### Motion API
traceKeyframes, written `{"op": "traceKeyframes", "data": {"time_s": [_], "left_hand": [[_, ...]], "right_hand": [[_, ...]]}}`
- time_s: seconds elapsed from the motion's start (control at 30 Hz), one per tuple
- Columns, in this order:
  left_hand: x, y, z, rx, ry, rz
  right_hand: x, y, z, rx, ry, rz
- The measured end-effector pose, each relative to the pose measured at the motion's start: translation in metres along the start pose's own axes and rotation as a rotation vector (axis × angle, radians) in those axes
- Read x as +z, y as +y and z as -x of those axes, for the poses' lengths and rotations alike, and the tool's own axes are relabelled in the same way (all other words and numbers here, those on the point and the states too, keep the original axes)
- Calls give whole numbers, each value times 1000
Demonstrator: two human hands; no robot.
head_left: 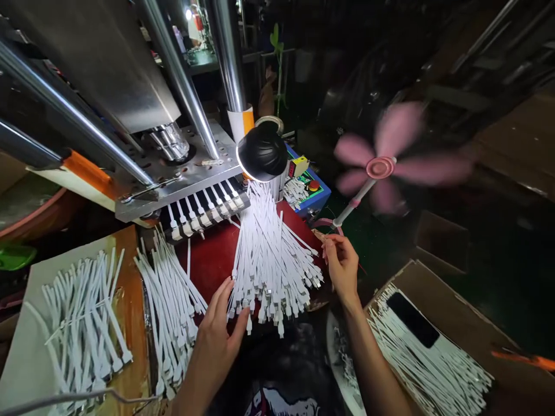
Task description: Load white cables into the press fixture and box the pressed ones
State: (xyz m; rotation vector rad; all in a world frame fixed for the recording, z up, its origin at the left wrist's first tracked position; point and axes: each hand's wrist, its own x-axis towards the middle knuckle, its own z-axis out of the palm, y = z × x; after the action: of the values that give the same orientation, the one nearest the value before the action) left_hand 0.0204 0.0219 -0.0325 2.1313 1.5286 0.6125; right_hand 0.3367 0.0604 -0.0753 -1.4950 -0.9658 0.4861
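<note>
A large heap of white USB cables [273, 254] lies fanned out on the red work surface, with the connector ends towards me. My left hand [221, 323] is at the heap's lower left edge, fingers stretched and thumb apart, resting against the outer connectors. On the other side, my right hand [342, 266] is closed in a pinch beside the heap. A small brownish piece [319, 235] shows at its fingertips, too small to name. Above left, a row of white cable ends [202, 211] sits in the fixture under the press [169, 141].
A black lamp [262, 153] overhangs the heap. A pink fan [380, 167] spins at the right. More cable bundles [87, 318] lie at the left. A cardboard box [411, 274] holds cables and a black phone [413, 319]. Behind is a blue control box [318, 199].
</note>
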Motion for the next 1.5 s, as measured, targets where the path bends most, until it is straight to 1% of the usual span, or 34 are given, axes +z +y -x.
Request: {"op": "traceKeyframes", "data": {"time_s": [0.1, 0.17, 0.23, 0.3, 0.33, 0.4, 0.47, 0.53, 0.6, 0.7, 0.8, 0.87, 0.97, 1.03, 1.1, 1.17, 1.3, 1.4, 1.5], "left_hand": [[12, 5, 1, 41, -6, -18], [15, 8, 1, 53, -2, -24], [15, 9, 0, 81, -29, -31], [13, 7, 0, 123, -80, -37], [11, 5, -1, 149, -105, -41], [8, 1, -1, 191, -140, -50], [4, -2, -1, 223, -164, -64], [2, -5, -1, 261, -175, -78], [1, -8, -2, 292, -166, -82], [5, -13, -6, 294, -94, -72], [11, -15, -9, 267, -15, -64], [15, -14, -9, 250, 8, -62], [17, -12, -7, 244, 11, -81], [18, -11, -6, 247, 5, -106], [18, -9, -5, 256, 7, -125], [18, -6, -4, 257, 12, -140], [18, 3, -4, 216, 37, -173], [19, 9, -5, 221, 68, -173], [19, 12, -5, 238, 86, -169]], "right_hand": [[-24, 10, 40, 55, 110, -22], [-41, 19, 69, 104, 127, 40], [-54, 25, 97, 147, 71, 118], [-58, 27, 122, 148, -55, 164], [-55, 26, 133, 129, -136, 167], [-43, 18, 150, 61, -297, 144], [-23, 6, 159, -20, -426, 110], [0, -9, 161, -81, -501, 98], [19, -24, 160, -106, -506, 115], [36, -42, 154, -49, -427, 171], [39, -53, 151, 32, -401, 198], [34, -53, 152, 33, -442, 186], [20, -40, 162, -29, -545, 149], [8, -22, 173, -62, -596, 146], [-9, 0, 188, -56, -601, 182], [-30, 24, 207, -8, -568, 243], [-81, 68, 254, 168, -418, 390], [-117, 94, 294, 281, -319, 515], [-141, 115, 326, 363, -247, 644]]}}
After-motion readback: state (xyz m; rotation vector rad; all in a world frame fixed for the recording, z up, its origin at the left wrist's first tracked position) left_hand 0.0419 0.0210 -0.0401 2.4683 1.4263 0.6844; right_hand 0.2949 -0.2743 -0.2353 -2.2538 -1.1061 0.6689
